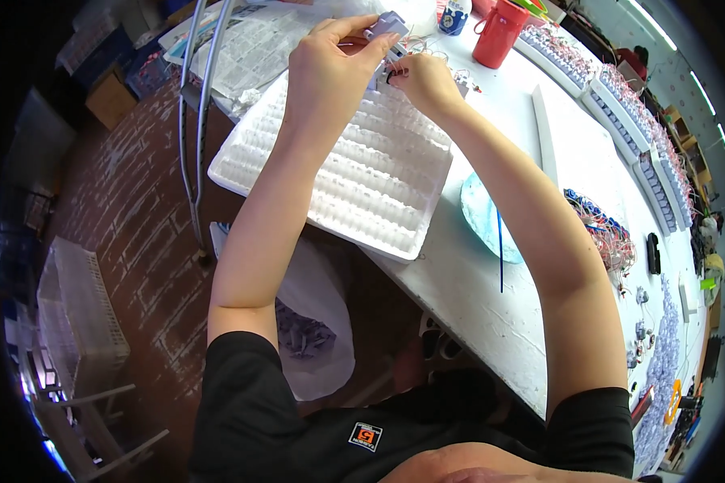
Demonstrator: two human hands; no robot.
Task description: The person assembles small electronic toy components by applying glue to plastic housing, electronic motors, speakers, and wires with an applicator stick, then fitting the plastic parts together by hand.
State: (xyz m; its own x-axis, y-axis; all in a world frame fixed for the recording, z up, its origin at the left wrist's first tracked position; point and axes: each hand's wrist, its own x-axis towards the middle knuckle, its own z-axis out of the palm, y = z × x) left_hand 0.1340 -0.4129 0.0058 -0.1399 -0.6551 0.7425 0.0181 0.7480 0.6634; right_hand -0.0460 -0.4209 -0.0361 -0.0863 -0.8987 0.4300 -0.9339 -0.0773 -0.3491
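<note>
**Both hands meeting over a small grey part at the far end of the tray**

Nearest the person, a clear plastic bag (318, 322) of small grey pieces is hanging below the edge of the white worktop (475, 298). Just beyond it a white moulded tray (370, 177) with rows of pockets is lying on the worktop, its long axis running away from the person and overhanging the near edge. To its right a bluish translucent dish (483, 213) is sitting with a thin blue stick across it, and a heap of red and blue wires (608, 229) is lying further right.

Over the tray's far end, the left hand (330, 68) is pinching a small grey part (387, 26), its fingers (354, 28) closed narrowly around it. The right hand (427, 80) is touching the same part from just below and to the right, fingertips closed on something small; what exactly, I cannot tell. The part is tilting toward the upper right, with the left hand carrying it.

Further off, a red mug (499, 32) is standing by printed paper sheets (254, 44), and long white trays of parts (620, 113) are lining the far right edge.
</note>
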